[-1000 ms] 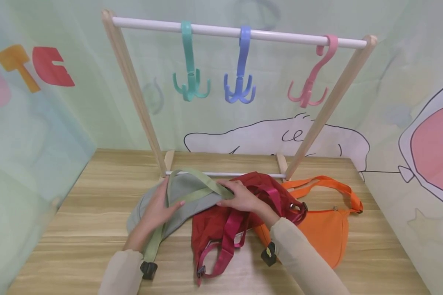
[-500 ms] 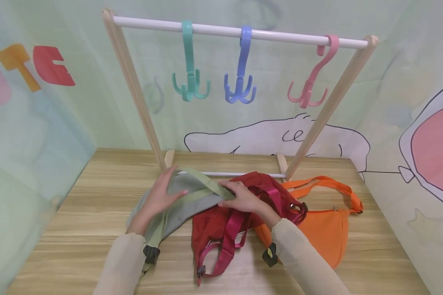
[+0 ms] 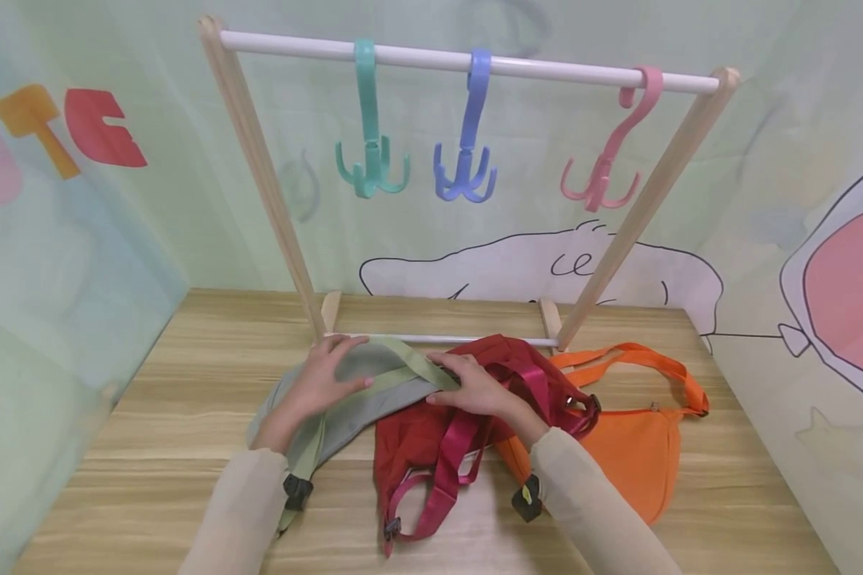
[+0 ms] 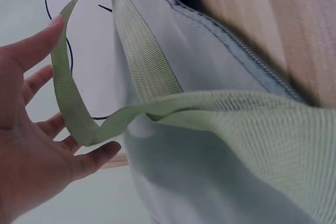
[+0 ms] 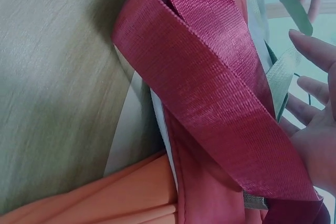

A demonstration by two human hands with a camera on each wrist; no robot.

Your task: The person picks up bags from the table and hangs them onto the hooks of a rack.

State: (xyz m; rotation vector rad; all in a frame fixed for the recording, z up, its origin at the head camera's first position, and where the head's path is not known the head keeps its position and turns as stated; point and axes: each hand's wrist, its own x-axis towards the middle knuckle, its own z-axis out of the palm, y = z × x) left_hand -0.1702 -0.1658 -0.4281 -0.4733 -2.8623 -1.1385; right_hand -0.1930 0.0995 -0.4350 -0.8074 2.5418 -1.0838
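A grey bag (image 3: 348, 415) with a light green strap (image 4: 144, 51) lies on the left of the pile. My left hand (image 3: 320, 385) is over it, fingers spread, with the strap loop touching them (image 4: 34, 129). At the other end of that strap is my right hand (image 3: 475, 387), its fingers extended (image 5: 310, 85) beside the strap and its thumb apart. Under the right wrist lies a dark red bag (image 3: 410, 435) with a magenta strap (image 5: 210, 82). It overlaps an orange bag (image 3: 636, 459) on the right. Some fingertips are hidden behind the strap.
Behind the bags stands a wooden rack (image 3: 259, 168) with a white top bar (image 3: 417, 56). From the bar hang a green hook (image 3: 369, 120), a blue hook (image 3: 471, 120) and a pink hook (image 3: 611, 144). A black buckle (image 3: 298, 491) lies on the wood-grain table (image 3: 165, 447).
My left hand has shifted right along the grey bag's strap, and the strap's buckle end has slid slightly up the table. The right hand has hardly moved.
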